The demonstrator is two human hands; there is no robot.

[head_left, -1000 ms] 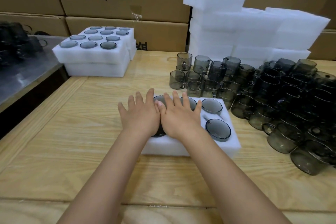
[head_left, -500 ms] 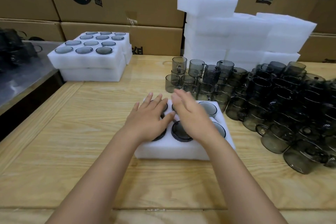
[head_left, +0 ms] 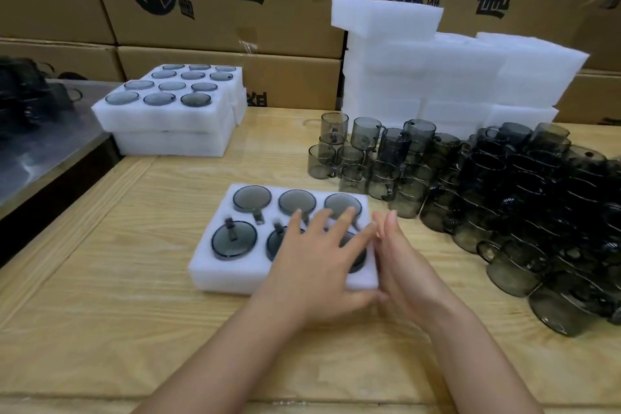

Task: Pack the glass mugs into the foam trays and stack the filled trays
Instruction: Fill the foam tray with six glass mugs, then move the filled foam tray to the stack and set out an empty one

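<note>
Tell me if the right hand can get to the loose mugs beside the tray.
Probably yes: the right hand, open at the foam tray's right edge, has only bare table between it and the nearest loose mugs.

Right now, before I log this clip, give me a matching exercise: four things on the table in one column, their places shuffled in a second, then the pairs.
Things
1. nearest foam tray
2. loose glass mugs
3. stacked foam trays, mugs showing on top
4. tall white foam stack

Places
A. far left of the table
B. against the cartons, behind the loose glass mugs
C. under the left hand, in front of the person
D. heaped on the table's right side

Pairs: 1-C, 2-D, 3-A, 4-B
</note>
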